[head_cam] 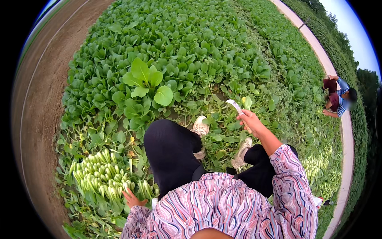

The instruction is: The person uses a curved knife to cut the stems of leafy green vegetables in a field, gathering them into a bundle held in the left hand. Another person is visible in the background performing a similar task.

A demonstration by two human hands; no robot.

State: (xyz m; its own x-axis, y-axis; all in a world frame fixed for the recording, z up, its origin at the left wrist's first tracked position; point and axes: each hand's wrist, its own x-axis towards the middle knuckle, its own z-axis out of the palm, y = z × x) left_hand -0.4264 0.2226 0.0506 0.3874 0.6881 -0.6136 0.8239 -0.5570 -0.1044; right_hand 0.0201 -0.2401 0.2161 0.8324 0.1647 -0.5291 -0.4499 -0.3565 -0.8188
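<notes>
My right hand (251, 122) grips the handle of a knife with a short curved blade (234, 105), held over the low greens in front of my shoes. Down at my left, my left hand (132, 198) has its fingers spread at the edge of a pile of cut leafy greens (103, 174). The pile's pale green stem ends face up and towards me. Its fingertips seem to touch the nearest stems; a firm grip is not visible. A smaller bunch of cut greens (146, 188) lies between that hand and my left knee.
Dense rows of leafy greens (179, 56) grow ahead, with one larger plant (144, 79) standing out. Bare soil (44, 89) borders the left. More cut greens (315, 167) lie at right. Another person (340, 98) crouches beside a pale path (346, 134).
</notes>
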